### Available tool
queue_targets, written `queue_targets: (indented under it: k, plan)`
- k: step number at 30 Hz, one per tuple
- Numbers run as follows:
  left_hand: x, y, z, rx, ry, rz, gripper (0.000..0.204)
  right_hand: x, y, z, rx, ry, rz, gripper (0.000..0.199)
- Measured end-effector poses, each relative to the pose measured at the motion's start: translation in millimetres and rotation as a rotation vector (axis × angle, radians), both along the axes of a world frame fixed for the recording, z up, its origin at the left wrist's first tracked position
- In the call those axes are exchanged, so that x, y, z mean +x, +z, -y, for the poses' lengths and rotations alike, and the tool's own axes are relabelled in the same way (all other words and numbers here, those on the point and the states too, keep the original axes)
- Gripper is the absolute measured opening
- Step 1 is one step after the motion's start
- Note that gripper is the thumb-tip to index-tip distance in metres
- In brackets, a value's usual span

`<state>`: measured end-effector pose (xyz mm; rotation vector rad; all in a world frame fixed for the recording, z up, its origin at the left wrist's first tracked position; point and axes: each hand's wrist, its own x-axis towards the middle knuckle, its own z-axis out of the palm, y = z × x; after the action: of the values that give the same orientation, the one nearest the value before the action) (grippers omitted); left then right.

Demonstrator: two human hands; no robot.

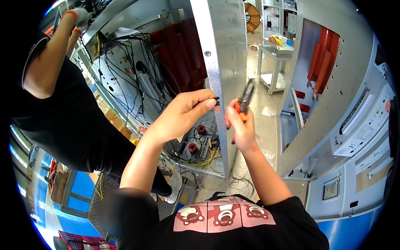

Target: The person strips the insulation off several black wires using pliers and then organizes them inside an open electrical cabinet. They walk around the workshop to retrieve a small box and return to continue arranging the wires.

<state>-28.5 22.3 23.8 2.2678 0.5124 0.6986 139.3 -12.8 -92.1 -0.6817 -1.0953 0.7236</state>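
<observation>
My left hand (177,114) is closed in a pinch beside the cabinet's metal edge post (213,66). Between its thumb and forefinger is a small black piece (216,100), perhaps a wire end, mostly covered by the fingers. On the other side of the post, my right hand (242,127) grips pliers (248,93) with orange and black handles, their dark head pointing up and away; the exact type is blurred. Behind my left hand, the open metal cabinet (227,54) holds loose black wires (143,39) and dark red ribbed parts (179,54).
At left, a co-worker in black (71,112) reaches up with a gloved hand (81,18). A second cabinet (287,137) with orange-red parts stands at right. Farther back is a white cart (271,71). Loose cables (241,185) lie on the floor near the post's base.
</observation>
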Motion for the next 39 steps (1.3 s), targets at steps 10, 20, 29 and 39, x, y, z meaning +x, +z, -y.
queue_targets:
  k: [10, 20, 29, 39]
  plan:
    - [16, -51, 3, 0.514, 0.13, 0.118, 0.063, -3, 26, 9, 0.061, 0.026, 0.012, 0.027]
    - [-23, -100, 2, 0.624, 0.465, 0.368, 0.063, -13, 27, -2, 0.037, -0.062, 0.229, 0.017]
    - [-210, -259, -197, 0.127, 1.625, 0.402, 0.099, -19, 9, -5, -0.04, -0.034, 0.295, 0.022]
    - [-172, -282, -190, -0.364, 1.02, 0.294, 0.02, -17, -34, -17, -0.155, -0.084, 0.417, 0.019]
